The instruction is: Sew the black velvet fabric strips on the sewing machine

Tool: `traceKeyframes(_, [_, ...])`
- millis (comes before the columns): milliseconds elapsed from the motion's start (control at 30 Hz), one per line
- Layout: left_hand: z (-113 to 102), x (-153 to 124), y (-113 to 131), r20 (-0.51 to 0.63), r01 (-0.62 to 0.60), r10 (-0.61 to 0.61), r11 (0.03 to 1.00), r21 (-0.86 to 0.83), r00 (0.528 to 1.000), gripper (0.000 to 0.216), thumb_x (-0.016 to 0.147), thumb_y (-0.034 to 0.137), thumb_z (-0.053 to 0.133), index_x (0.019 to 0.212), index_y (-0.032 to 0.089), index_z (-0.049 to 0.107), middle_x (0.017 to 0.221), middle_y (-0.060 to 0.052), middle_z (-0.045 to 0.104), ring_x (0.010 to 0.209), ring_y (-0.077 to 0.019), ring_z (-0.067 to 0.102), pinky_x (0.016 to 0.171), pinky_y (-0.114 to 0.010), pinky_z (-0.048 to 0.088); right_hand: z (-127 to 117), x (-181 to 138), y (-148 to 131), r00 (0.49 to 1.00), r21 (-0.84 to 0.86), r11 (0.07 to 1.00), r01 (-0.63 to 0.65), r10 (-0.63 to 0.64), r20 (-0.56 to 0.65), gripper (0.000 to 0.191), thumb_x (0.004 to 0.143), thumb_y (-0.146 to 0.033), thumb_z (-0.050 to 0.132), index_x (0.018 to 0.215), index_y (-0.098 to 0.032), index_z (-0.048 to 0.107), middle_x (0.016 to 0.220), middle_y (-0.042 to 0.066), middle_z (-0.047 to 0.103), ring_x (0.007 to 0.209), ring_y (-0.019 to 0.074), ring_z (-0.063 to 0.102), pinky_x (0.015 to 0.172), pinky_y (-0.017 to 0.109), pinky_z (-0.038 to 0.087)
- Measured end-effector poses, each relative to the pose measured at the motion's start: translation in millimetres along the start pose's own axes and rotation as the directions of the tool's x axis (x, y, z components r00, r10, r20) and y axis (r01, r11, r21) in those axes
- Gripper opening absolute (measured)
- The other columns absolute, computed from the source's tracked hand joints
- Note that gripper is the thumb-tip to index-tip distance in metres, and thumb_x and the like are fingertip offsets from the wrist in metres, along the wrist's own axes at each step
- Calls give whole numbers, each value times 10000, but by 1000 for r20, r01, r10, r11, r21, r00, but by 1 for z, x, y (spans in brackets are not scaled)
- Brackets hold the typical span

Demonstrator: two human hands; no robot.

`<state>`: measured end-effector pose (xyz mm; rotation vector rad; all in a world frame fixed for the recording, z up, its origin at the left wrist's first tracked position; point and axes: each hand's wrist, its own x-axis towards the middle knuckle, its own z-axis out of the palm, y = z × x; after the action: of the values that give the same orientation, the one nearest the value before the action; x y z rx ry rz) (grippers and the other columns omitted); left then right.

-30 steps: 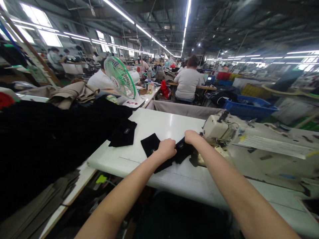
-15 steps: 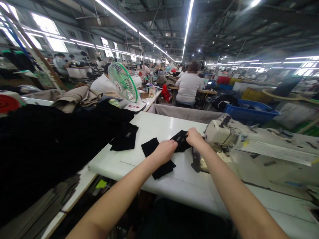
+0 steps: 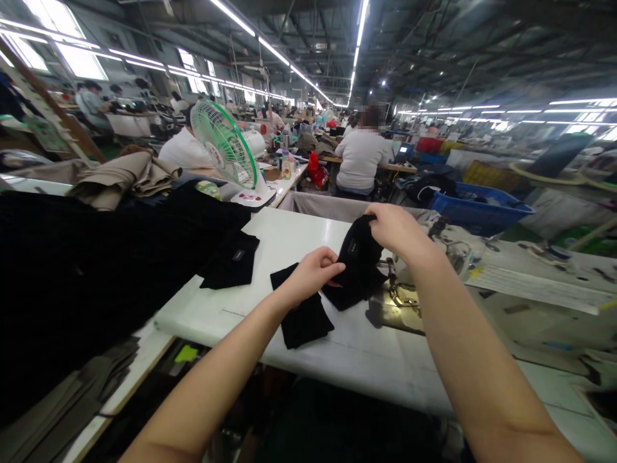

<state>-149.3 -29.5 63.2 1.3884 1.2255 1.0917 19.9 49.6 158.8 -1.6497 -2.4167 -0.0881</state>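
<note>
A black fabric piece with a small dark label stands partly raised above the white table, its lower edge close to the sewing machine's metal plate. My right hand pinches its upper right corner and holds it up. At its left edge is my left hand, fingers curled and thumb against the cloth; the fingertips are partly hidden. Another black fabric piece lies flat under and in front of my left wrist. Farther left, a labelled black piece rests at the edge of a big dark pile.
The sewing machine occupies the table's right side. A green fan stands beyond the table, near folded beige cloth. A blue crate sits behind the machine. A co-worker in white sits ahead, back turned.
My right hand has risen, lifting the black piece's corner, so the piece now hangs more upright with its label showing. My left hand has shifted slightly left and up. The view has moved a little.
</note>
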Motion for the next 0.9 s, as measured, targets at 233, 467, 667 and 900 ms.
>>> traceKeyframes(233, [-32, 6, -2, -364, 21, -43, 998, -65, 930, 126, 731, 259, 686, 780, 162, 623, 638, 40, 569, 488, -74, 480, 407, -176, 359, 15, -2, 1, 999, 173, 985, 9, -3, -38, 323, 783, -63, 509, 960, -196, 743, 1056, 94, 722, 1087, 271, 580, 879, 331, 427])
traceKeyframes(467, [-56, -7, -5, -357, 58, -67, 998, -36, 932, 205, 704, 313, 722, 836, 157, 700, 783, 2, 670, 500, -75, 554, 477, -202, 462, 41, -25, 5, 989, 360, 931, -53, -1, 147, 173, 715, -65, 597, 801, -172, 703, 830, 91, 730, 869, 257, 666, 751, 308, 449])
traceKeyframes(667, [-76, 12, 19, -245, -90, 172, 945, 316, 954, 240, 754, 241, 660, 969, 169, 737, 770, -23, 719, 767, -197, 694, 755, -319, 557, 71, -89, -5, 934, 657, 719, -226, -32, 357, 94, 898, -183, 522, 886, -181, 615, 682, 25, 734, 650, 156, 706, 620, 239, 511])
traceKeyframes(900, [-1, 89, 35, 474, -510, 197, 442, 738, 858, 343, 826, 83, 508, 975, 238, 776, 1084, -55, 729, 1083, -247, 630, 1006, -370, 429, 116, -154, -56, 819, 794, -233, -561, -16, 574, 401, 775, -508, 755, 746, -157, 563, 795, 124, 768, 573, 149, 689, 512, 225, 499])
